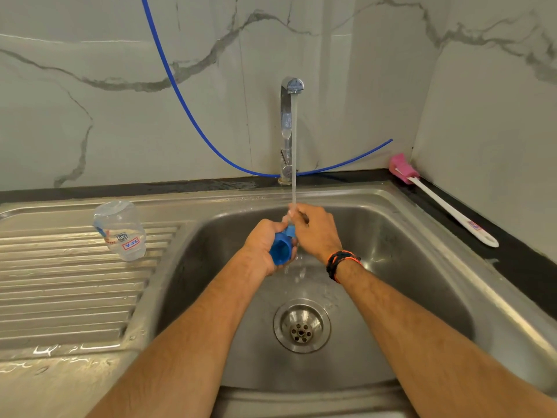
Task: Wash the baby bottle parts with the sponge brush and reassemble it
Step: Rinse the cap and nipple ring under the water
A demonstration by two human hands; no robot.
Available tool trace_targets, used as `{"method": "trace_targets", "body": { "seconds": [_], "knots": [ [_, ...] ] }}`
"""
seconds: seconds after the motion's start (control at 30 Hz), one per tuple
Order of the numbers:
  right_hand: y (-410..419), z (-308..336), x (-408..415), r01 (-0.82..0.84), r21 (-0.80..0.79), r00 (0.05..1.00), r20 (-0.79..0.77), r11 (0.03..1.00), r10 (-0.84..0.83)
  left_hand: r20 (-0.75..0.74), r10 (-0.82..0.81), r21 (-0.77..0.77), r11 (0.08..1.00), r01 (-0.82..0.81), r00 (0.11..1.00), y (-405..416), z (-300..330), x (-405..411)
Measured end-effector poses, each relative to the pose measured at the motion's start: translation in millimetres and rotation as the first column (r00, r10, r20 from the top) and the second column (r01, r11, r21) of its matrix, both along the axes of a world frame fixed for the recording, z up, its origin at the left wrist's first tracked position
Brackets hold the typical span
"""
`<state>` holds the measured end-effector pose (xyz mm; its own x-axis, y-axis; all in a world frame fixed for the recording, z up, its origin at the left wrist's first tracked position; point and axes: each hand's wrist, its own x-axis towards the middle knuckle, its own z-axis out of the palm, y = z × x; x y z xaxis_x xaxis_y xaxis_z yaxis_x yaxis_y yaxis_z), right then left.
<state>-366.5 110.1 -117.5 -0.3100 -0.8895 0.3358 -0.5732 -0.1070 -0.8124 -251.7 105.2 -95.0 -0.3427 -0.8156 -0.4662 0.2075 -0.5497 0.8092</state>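
Here the left hand is closing around the blue collar ring under the running tap, its open mouth turning toward the camera, while the right hand is pinching the clear nipple just above that grip, in the stream. The bottle body is standing upside down on the drainboard, well off to the left of the grip and nearer the left hand, showing an inverted label reading "SS A" and an ISI mark. The sponge brush is lying far to the right on the counter, its long handle pointing toward the right arm; its small print I cannot read.

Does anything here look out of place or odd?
Mostly no. The clear bottle stands upside down on the drainboard, probably to drain. The brush lies unused on the counter.
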Motion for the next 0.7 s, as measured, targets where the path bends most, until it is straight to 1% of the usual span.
{"method": "trace_targets", "body": {
  "seconds": [0.03, 0.07, 0.2, 0.3, 0.37, 0.5, 0.57, 0.7],
  "knots": [
    [0.5, 0.2, 0.8, -0.023, 0.005, 1.0, 0.009, 1.0, 0.023, 0.012, 0.008, -0.002, 1.0, -0.008, 1.0, -0.8, -0.8, 1.9],
    [0.4, -0.2, 1.6, -0.01, -0.005, 1.0, 0.011, 1.0, 0.01, 0.024, 0.007, -0.007, 1.0, -0.007, 1.0, -1.6, -1.7, 3.8],
    [5.0, 2.5, 1.8, 0.185, -0.08, 0.983, 0.031, 0.979, -0.183, 0.048, -0.037, -0.035, 0.999, 0.038, 0.998, 0.7, 0.7, 5.7],
    [8.3, 3.0, -1.1, 0.254, -0.082, 0.967, -0.007, 0.964, -0.256, 0.066, -0.083, -0.037, 0.996, 0.085, 0.994, 4.6, 2.1, 0.2],
    [7.2, 2.5, -1.0, 0.224, -0.078, 0.974, -0.026, 0.971, -0.227, 0.04, -0.061, -0.028, 0.998, 0.062, 0.997, 4.2, 2.3, -2.0],
    [4.6, 4.2, 3.8, 0.024, -0.003, 0.999, 0.023, 1.0, -0.024, 0.038, 0.036, -0.019, 0.999, -0.035, 0.999, -0.9, 1.0, 3.3],
    [3.1, 2.8, 3.3, 0.039, -0.013, 0.999, 0.019, 0.999, -0.039, 0.066, 0.045, -0.035, 0.998, -0.043, 0.997, -3.8, -1.4, 7.1],
    [4.5, 2.4, 4.1, 0.185, -0.058, 0.982, 0.048, 0.981, -0.182, 0.101, -0.005, -0.064, 0.998, 0.011, 0.995, -4.2, -1.6, 8.1]
  ]
}}
